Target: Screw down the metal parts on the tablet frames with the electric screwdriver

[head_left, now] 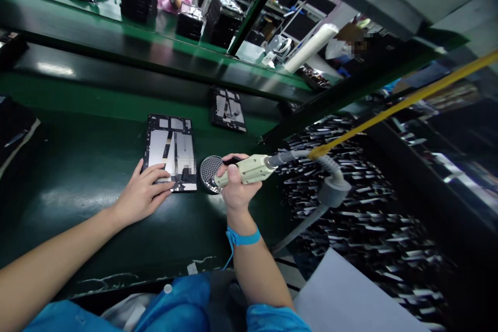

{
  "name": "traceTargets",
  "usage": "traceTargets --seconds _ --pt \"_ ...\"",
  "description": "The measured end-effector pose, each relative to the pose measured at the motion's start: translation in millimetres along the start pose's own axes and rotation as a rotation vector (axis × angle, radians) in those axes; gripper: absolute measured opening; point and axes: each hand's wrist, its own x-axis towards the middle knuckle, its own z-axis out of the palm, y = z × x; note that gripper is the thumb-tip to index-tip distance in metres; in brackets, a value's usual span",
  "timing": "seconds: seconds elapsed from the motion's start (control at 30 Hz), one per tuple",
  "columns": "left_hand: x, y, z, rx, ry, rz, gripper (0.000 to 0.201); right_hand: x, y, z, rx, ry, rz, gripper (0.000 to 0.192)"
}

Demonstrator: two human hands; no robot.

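Note:
My left hand (142, 194) rests with its fingers spread on the lower left corner of an opened tablet (181, 137). Silvery battery plates, a dark ribbon cable and a black frame show inside the tablet, which lies flat on the green mat. In my right hand (237, 189) is a pale green electric screwdriver (251, 168), fingers wrapped round its body and the cable leading off to the right. Its front end points at a round dish full of small holes (212, 168), just right of the tablet. Whether the tip touches the dish I cannot tell. A blue band circles my right wrist.
A second opened tablet (229, 109) lies farther back. Across the bench a person in pink touches a stack of dark devices (139, 0). Many tablet-like units (350, 207) stand packed on the right. A yellow strap (408, 98) crosses above, and a grey stand (334, 192) is near the cable.

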Motion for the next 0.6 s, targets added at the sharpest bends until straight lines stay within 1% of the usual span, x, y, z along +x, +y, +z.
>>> traceTargets --seconds 0.4,0.6 --pt "-0.6 -1.3 0.9 0.018 -0.019 0.002 0.024 -3.1 0.9 3.1 0.03 -0.038 0.025 0.019" --pt "-0.8 -0.8 0.5 0.003 -0.018 -0.004 0.023 -3.5 3.3 3.3 0.029 -0.017 0.026 0.022"
